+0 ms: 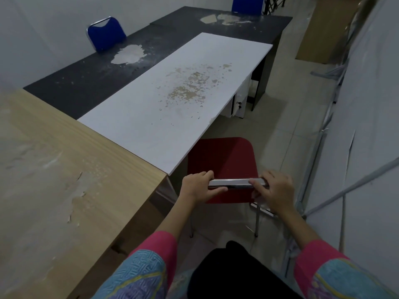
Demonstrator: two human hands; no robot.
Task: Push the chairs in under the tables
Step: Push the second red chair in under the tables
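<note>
Beside the white table point(172, 100), red chair point(222, 156) half under — both hands' fingers point(257, 182) curled round its backrest rail point(231, 182)

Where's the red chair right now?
In the head view, the red chair sits lower centre at the white table, seat partly under its near edge, both hands gripping its back.

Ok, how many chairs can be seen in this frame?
3. A red chair at the white table's near end, gripped by both hands; a blue chair left of the dark table; another blue chair at its far end. Others may be hidden.
</note>
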